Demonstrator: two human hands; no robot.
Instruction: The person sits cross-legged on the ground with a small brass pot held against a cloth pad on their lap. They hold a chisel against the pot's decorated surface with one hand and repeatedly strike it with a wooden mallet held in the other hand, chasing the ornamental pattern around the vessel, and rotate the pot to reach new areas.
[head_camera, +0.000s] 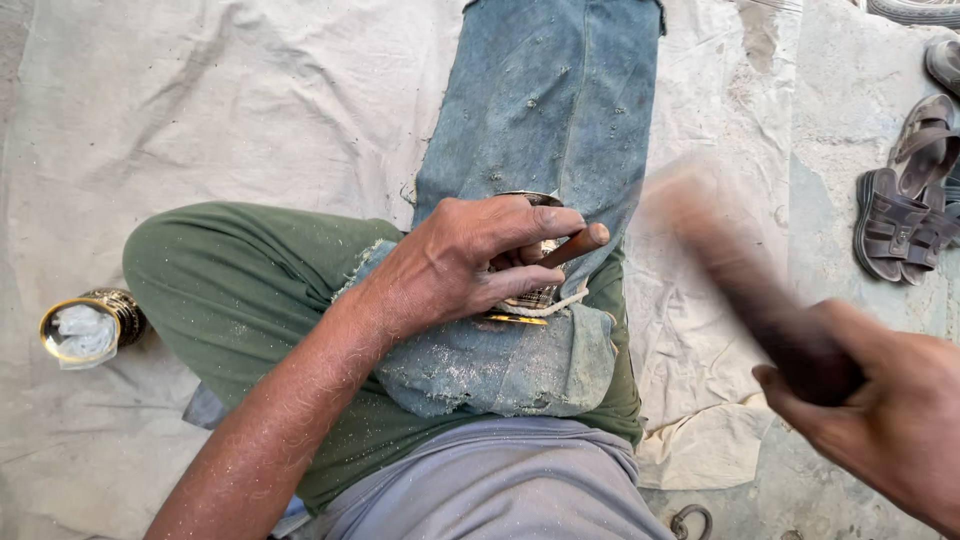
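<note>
- The left hand (470, 262) rests on the denim cloth (540, 110) draped over the person's lap, at the middle of the view
- A punch (572, 246) sits in its fingers, over a metal workpiece (530, 300) lying on the cloth beneath the hand
- The right hand (880, 420) is at lower right, well apart from the left, gripping a blurred hammer handle (750, 280) that points up and left
- A brass vessel (88, 328) lies on the ground sheet (200, 100) at far left, beside the bent knee (200, 270)
- Sandals (905, 195) lie at the right edge, beyond the sheet
</note>
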